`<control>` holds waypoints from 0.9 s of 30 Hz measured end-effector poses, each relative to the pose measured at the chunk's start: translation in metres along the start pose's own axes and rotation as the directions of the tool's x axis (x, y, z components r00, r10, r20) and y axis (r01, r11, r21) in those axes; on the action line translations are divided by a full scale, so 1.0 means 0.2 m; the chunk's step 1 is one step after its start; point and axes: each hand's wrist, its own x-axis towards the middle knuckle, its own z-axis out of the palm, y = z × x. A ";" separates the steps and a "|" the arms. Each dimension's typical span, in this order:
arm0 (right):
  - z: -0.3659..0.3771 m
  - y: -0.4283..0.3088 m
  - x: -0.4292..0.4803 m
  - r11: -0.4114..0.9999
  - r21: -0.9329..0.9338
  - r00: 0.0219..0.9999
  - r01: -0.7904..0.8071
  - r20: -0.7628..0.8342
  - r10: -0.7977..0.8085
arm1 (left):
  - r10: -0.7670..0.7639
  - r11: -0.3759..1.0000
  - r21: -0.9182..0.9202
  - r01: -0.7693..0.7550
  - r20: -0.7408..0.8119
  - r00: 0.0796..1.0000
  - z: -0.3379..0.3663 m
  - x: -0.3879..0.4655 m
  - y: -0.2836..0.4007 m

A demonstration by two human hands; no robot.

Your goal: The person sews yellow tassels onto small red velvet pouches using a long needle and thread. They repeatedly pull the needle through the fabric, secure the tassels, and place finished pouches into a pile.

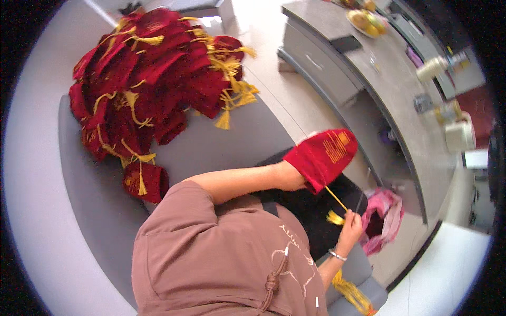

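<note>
A red velvety cloth pouch (322, 158) with gold printing covers my left hand (291, 175); its wrist shows at the pouch's opening, and the fingers are hidden inside. A yellow cord (336, 198) runs taut from the pouch's edge to my right hand (352, 221), which pinches it between closed fingers. Beside that hand hangs a yellow tassel (335, 218). A thin grey rod-like thing (360, 202) sticks up from the right fingers, too blurred to name. At the upper left lies a large heap of similar red pouches (158, 75) with yellow cords and tassels.
The heap rests on a grey padded seat (221, 146). A bundle of yellow cords (352, 292) lies by my right forearm. A pink bag (385, 225) stands open beyond my right hand. On the right, a long counter (379, 83) bears a plate of fruit (367, 23), bottles and jars.
</note>
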 end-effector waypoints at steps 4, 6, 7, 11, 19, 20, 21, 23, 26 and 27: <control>-0.02 0.04 0.10 0.993 0.111 0.992 -0.036 -0.115 0.048 | -0.093 0.994 -0.056 0.090 -0.048 0.994 -0.18 -0.03 0.06; -0.01 0.05 0.14 0.990 0.130 0.994 -0.051 -0.087 0.063 | -0.218 0.975 -0.055 0.214 -0.089 0.972 -0.33 -0.03 0.07; 0.00 0.05 0.16 0.988 0.138 0.995 -0.062 -0.072 0.073 | -0.295 0.955 -0.059 0.290 -0.117 0.948 -0.42 -0.03 0.06; 0.06 0.04 0.22 0.987 0.155 0.998 0.038 -0.053 -0.030 | -0.497 0.716 0.345 0.607 -0.359 0.790 -0.91 -0.11 -0.07; 0.12 -0.01 0.24 0.972 0.229 0.999 0.052 -0.001 -0.053 | -0.487 0.087 0.504 0.859 -0.730 0.478 -2.39 -0.49 -0.50; 0.12 -0.02 0.24 0.970 0.244 1.000 -0.002 0.028 -0.004 | -0.527 0.086 0.458 0.885 -0.733 0.431 -2.45 -0.57 -0.56; 0.13 -0.02 0.23 0.965 0.260 1.000 -0.023 0.023 0.018 | -0.580 0.067 0.401 0.914 -0.730 0.363 -2.46 -0.64 -0.62; 0.14 -0.04 0.21 0.959 0.278 0.998 -0.063 0.039 0.055 | -0.354 -0.108 0.458 0.882 -0.847 0.397 -2.31 -0.72 -0.74; 0.15 -0.05 0.16 0.958 0.274 0.996 -0.085 0.052 0.074 | -0.350 0.171 0.560 0.811 -0.735 0.581 -2.01 -0.75 -0.79; 0.15 -0.06 0.15 0.964 0.267 0.999 0.010 0.029 -0.018 | -0.202 0.234 0.607 0.760 -0.734 0.649 -1.89 -0.73 -0.78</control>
